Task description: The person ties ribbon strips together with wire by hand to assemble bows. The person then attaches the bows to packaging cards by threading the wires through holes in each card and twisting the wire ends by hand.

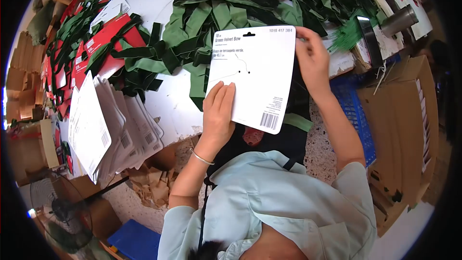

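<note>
A white packaging card [260, 96] printed "18 in Green Velvet Bow" is held up in front of my body, its printed side facing me. Two small holes sit near its middle, and thin thread ends stick out of them. My left hand [219, 113] grips the lower left edge, fingers closed together on the face and thumb hidden. At the upper right edge, my right hand [312, 60] pinches the card, with part of its grip behind it. Beyond the card, green velvet bows [226, 14] lie heaped on the table; whether one hangs behind the card is hidden.
A stack of white cards [118, 127] overhangs the white table [173, 115] at left, beside red cards [113, 43] with green ribbon. Green strands [349, 36] lie at right, near a metal cylinder [399, 20]. A cardboard box [399, 115], blue crate [353, 115] and fan [60, 207] stand around.
</note>
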Demonstrator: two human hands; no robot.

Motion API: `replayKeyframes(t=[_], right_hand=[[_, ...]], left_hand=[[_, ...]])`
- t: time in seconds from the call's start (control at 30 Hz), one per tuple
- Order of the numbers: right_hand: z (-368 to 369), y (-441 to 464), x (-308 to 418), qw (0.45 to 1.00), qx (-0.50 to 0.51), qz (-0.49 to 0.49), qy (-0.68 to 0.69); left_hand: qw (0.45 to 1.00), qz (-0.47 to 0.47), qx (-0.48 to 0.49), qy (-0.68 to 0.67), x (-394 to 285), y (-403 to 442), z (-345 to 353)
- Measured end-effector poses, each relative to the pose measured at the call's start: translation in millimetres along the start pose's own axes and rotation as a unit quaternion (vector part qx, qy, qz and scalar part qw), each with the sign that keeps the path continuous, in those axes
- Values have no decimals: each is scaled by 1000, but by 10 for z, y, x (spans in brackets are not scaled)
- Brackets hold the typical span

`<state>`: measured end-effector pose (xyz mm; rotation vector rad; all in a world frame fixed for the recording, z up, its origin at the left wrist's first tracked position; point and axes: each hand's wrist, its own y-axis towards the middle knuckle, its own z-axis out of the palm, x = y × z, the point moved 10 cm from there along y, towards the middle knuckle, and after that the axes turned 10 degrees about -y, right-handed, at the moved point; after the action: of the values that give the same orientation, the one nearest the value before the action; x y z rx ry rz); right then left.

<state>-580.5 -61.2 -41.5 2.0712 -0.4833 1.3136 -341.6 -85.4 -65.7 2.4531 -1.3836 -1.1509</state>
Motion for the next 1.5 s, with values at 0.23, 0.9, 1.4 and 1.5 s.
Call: replayKeyframes(t=[0.23,0.9,1.4,1.5], right_hand=[[704,-566,306,899,166,-246,-323],[1267,-349,-25,953,298,-52,-6],[972,-618,254,919,141,-320,-180],[991,-504,204,946,142,-264,-126]], left_hand=[[997,15,42,67,-15,14,196],[994,-61,41,-83,134,246,46],[986,-90,-56,-128,425,393,314],[978,-110,-65,-168,526,365,307]])
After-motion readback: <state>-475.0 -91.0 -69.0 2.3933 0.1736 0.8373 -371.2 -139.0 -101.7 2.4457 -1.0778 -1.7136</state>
